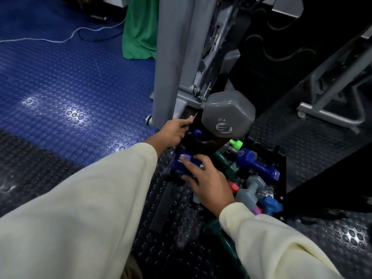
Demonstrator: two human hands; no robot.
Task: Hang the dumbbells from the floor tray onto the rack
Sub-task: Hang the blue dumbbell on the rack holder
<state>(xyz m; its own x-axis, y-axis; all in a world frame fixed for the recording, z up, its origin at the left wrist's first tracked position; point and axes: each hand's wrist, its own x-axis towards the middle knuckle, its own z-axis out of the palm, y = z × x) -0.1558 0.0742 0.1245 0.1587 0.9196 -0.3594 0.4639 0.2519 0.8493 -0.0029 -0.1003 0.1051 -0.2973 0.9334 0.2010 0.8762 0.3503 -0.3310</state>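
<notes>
Blue vinyl covers the dumbbell (182, 164) that the right hand (209, 182) grips by its near head, fingers curled over the top. It sits low against the black rack (201, 144), its far blue head (196, 133) showing just past a rack cradle. The left hand (173, 131) reaches to the rack's upper edge beside that far head; its fingertips are hidden against the dark frame, so whether it grasps anything cannot be told. Above, a large grey dumbbell (228, 114) already rests on the rack. To the right lies the floor tray (280, 164), holding another blue dumbbell (256, 163), dark green (227, 164), grey (251, 190), bright green (236, 143), red and purple ones in a heap. Cream sleeves (80, 208) cover both arms. Grey machine posts (173, 57) stand behind, on studded blue flooring (70, 87).
</notes>
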